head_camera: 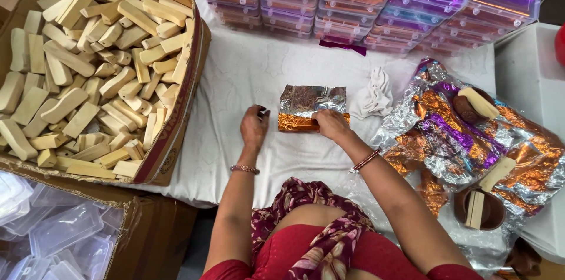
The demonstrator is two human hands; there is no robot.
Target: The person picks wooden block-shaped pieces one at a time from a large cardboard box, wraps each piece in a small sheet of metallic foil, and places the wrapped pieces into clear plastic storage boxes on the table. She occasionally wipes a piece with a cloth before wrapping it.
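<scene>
Our right hand (331, 124) presses the foil wrap (311, 108); left hand (254, 127) rests curled at its nine o'clock, mid-wrapping. Next we'd judge folding, needing both hands.

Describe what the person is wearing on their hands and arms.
Both forearms are bare. The left wrist carries a thin beaded bracelet, reddish-brown; the right wrist a similar red-and-pale beaded bracelet. Short red sleeves show at the upper arms. No gloves or visible rings.

Right hand (331, 124) fingers (318, 120) behind foil-wrapped block (311, 109)
</scene>
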